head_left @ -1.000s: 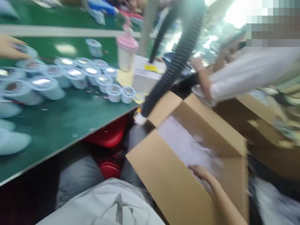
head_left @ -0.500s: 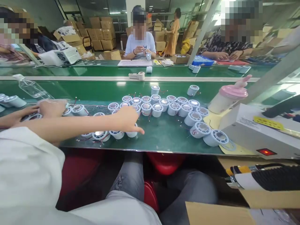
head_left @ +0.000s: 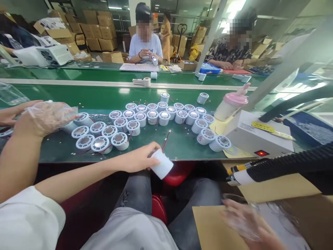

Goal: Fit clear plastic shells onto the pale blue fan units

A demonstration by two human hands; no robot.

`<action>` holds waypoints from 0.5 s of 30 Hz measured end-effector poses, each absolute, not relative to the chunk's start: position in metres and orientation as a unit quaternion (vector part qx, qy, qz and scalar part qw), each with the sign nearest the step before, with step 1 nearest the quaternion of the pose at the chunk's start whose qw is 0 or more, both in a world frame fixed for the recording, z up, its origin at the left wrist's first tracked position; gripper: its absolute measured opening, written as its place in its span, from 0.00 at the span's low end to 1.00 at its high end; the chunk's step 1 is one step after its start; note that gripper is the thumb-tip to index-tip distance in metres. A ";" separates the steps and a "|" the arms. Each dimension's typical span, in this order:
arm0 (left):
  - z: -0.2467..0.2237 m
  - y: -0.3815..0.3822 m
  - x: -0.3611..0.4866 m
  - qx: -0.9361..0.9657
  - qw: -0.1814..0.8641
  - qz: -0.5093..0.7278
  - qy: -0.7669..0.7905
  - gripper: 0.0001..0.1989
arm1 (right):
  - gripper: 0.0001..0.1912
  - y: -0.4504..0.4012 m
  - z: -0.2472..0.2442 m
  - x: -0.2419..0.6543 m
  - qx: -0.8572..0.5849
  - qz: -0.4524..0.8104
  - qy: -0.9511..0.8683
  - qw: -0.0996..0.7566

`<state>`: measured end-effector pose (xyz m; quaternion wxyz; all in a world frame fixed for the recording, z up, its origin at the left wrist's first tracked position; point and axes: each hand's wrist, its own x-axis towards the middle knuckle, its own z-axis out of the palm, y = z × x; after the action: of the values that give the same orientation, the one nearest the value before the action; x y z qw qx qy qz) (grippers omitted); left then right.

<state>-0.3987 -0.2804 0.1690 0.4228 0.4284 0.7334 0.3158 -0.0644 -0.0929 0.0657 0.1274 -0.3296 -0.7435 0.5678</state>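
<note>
My left hand (head_left: pixel 142 158) grips one end of a pale-blue cylindrical housing (head_left: pixel 162 165), tilted over the front edge of the green table. Thin dark-red wires (head_left: pixel 165 141) with a small white plug stick up from it. At the lower right, my right hand (head_left: pixel 241 220) is blurred above an open cardboard box (head_left: pixel 208 225). Clear plastic shows around its fingers; whether this is a glove or a bag I cannot tell. Several similar wired housings (head_left: pixel 120 140) with slotted rings on top stand in rows on the table (head_left: pixel 156 139).
To the left, a co-worker's plastic-gloved hand (head_left: pixel 49 116) is beside more housings. At right stand a grey box with a lit red switch (head_left: pixel 261 153), a pink-lidded bottle (head_left: pixel 232 104) and a black ribbed hose (head_left: pixel 283 163). People sit across the green conveyor (head_left: pixel 104 95).
My left hand has come from among the housings towards me and now holds one over the table edge. My right hand has come into view at the lower right. The view has shifted right.
</note>
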 end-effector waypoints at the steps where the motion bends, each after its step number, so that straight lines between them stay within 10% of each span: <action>1: 0.158 -0.276 -0.392 0.391 0.525 0.363 0.663 0.23 | 0.19 -0.107 0.069 -0.075 -0.266 0.569 -0.763 0.155; 8: 0.109 -0.241 -0.355 0.319 0.766 0.249 0.499 0.19 | 0.32 -0.153 0.100 -0.160 -0.127 0.137 -0.963 0.192; 15: 0.133 -0.244 -0.352 0.617 0.405 0.236 0.633 0.12 | 0.08 -0.145 0.102 -0.155 -0.175 0.332 -0.922 0.093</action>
<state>-0.3522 -0.2441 0.1330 0.4045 0.6168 0.6325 0.2362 -0.1553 -0.1447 0.1023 0.0933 -0.1747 -0.9223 0.3319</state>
